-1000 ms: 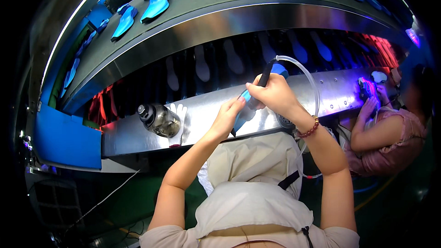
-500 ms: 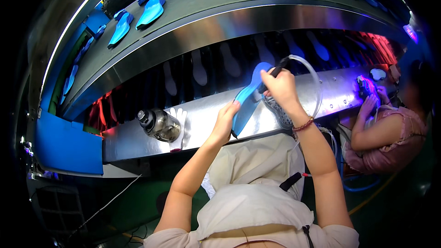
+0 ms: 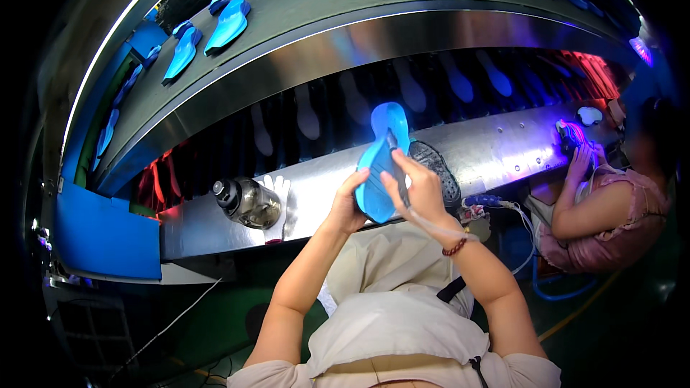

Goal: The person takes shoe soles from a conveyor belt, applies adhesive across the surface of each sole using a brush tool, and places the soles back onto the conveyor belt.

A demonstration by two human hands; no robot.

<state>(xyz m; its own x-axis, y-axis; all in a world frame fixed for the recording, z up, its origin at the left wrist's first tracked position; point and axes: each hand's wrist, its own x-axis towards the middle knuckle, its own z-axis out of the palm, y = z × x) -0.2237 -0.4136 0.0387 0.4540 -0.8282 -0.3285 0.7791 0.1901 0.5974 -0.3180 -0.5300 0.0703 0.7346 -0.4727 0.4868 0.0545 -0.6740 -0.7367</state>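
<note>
A blue shoe sole [image 3: 385, 122] is held up over the metal ledge, its broad inner face turned toward me. My left hand [image 3: 347, 205] grips its lower left edge, thumb on the face and fingers behind. Between the fingers and thumb of my right hand [image 3: 425, 192] is a dark pen-shaped tool [image 3: 392, 141] with a clear tube [image 3: 440, 228] trailing from its lower end. The tool's tip lies over the middle of the sole; whether it touches is hard to tell. Just right of the sole, a dark textured sole-shaped piece [image 3: 440, 169] lies on the ledge.
A dark bottle [image 3: 256, 208] and a white glove [image 3: 279, 197] lie left on the metal ledge [image 3: 316, 172]. Beyond it, blue soles [image 3: 230, 24] ride on the dark conveyor [image 3: 309, 11]. At right, a co-worker [image 3: 596, 201] handles something lit purple.
The sole has turned to show me its inner face and come slightly left and nearer. My right hand has moved from its upper right edge down to the front of that face, with the tool.
</note>
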